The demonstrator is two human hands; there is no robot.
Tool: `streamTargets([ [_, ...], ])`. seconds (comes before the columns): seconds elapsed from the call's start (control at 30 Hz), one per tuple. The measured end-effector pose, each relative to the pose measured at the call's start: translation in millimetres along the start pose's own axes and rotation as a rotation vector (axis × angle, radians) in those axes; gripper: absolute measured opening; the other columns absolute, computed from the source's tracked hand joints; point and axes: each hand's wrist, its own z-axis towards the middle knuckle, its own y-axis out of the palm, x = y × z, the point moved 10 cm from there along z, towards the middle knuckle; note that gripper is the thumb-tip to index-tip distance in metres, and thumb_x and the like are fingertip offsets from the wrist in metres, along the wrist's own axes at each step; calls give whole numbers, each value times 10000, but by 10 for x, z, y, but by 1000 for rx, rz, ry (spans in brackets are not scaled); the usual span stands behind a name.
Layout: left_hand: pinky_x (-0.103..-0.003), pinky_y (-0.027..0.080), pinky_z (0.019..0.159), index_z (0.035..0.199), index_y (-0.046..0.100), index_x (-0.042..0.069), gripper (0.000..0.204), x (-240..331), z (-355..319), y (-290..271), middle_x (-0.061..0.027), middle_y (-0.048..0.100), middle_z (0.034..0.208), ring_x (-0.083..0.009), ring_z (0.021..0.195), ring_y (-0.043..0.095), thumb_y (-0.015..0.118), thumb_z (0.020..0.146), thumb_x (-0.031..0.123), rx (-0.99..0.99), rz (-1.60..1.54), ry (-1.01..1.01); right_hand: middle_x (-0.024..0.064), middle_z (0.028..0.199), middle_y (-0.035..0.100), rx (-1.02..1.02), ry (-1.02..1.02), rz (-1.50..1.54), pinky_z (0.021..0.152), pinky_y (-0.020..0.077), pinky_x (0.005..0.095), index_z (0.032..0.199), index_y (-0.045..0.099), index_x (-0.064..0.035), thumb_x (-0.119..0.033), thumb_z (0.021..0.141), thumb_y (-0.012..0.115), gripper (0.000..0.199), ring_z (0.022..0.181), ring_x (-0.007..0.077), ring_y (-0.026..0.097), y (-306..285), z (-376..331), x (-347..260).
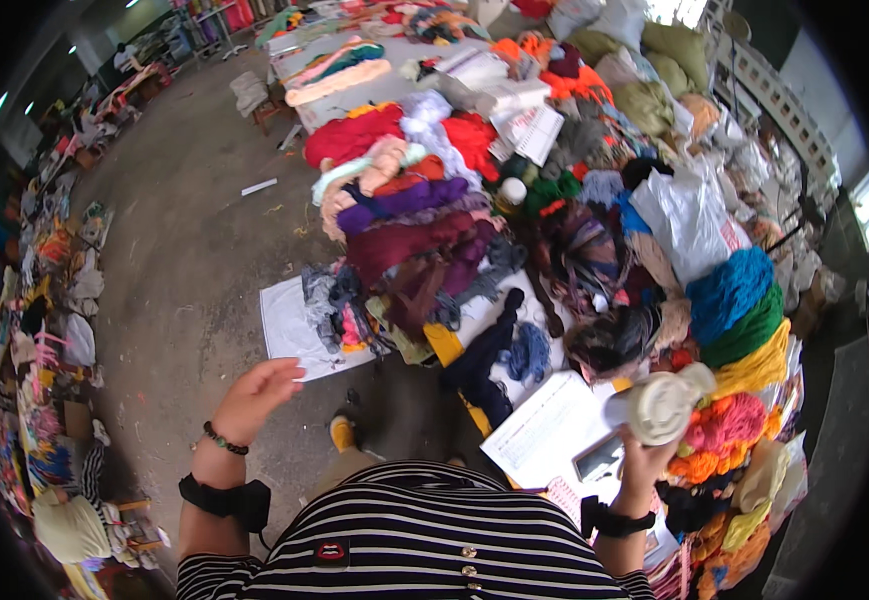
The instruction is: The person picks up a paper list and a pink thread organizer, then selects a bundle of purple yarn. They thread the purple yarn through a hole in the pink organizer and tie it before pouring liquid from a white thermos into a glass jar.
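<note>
My right hand point(644, 462) is closed around a pale cream lidded cup or jug point(660, 408), seen mostly from above. It is raised over the table's right side, close to pink and orange yarn hanks point(724, 425). Below it lie a white printed sheet point(544, 425) and a dark-screened phone point(599, 458). My left hand point(259, 392) hangs in the air on the left with fingers stretched out, holding nothing. Beyond its fingertips is a white sheet point(289, 310) with grey and pink yarn bundles on it.
Heaps of purple and maroon yarn point(409, 235) cover the table ahead. Blue yarn point(729, 290) and a silvery plastic bag point(689, 220) stand at the right. A white strip point(259, 187) lies on the concrete floor. More textile piles point(24, 370) line the far left.
</note>
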Motion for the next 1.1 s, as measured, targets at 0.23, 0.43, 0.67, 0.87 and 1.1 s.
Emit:
streamTargets([
  [0.23, -375, 475, 1072, 1438, 518, 8, 433, 670, -82, -817, -114, 605, 1404, -217, 1268, 605, 483, 1102, 278, -191, -111, 327, 162, 1248, 661, -1178, -266, 64, 1036, 473, 389, 1373, 537, 18, -309, 626, 952, 915, 1171, 301, 647, 3754, -1114, -1924],
  [0.43, -406, 381, 1153, 1481, 475, -14, 733, 658, -357, -2545, -154, 538, 1483, -252, 1373, 505, 350, 1075, 583, -173, -6, 449, 208, 1298, 642, -1486, -351, 184, 1049, 477, 414, 1418, 519, -14, -292, 678, 922, 887, 1199, 357, 629, 6114, -2247, -2780],
  [0.67, -418, 382, 1152, 1403, 586, 20, 540, 358, -704, -4400, -156, 593, 1441, -290, 1373, 524, 445, 1087, 434, -21, 67, 540, 209, 1232, 668, -1517, -205, 178, 982, 509, 412, 1379, 539, -19, -364, 709, 903, 836, 1130, 374, 656, 8175, -2953, -3230],
  [0.87, -449, 373, 1161, 1459, 545, 62, 546, 209, -365, -5657, -195, 519, 1508, -381, 1405, 478, 683, 957, 229, 302, 397, 567, 194, 1231, 678, -1505, -298, 130, 980, 516, 401, 1369, 562, -27, -392, 701, 899, 833, 1116, 353, 666, 9830, -3235, -3439],
  [1.1, -470, 383, 1153, 1476, 540, 123, 649, 410, 618, -7346, -261, 462, 1526, -432, 1383, 479, 767, 872, 187, 349, 780, 515, 210, 1178, 689, -1535, -525, 161, 936, 530, 438, 1351, 584, -59, -416, 665, 888, 831, 1085, 394, 662, 12022, -3013, -3785],
])
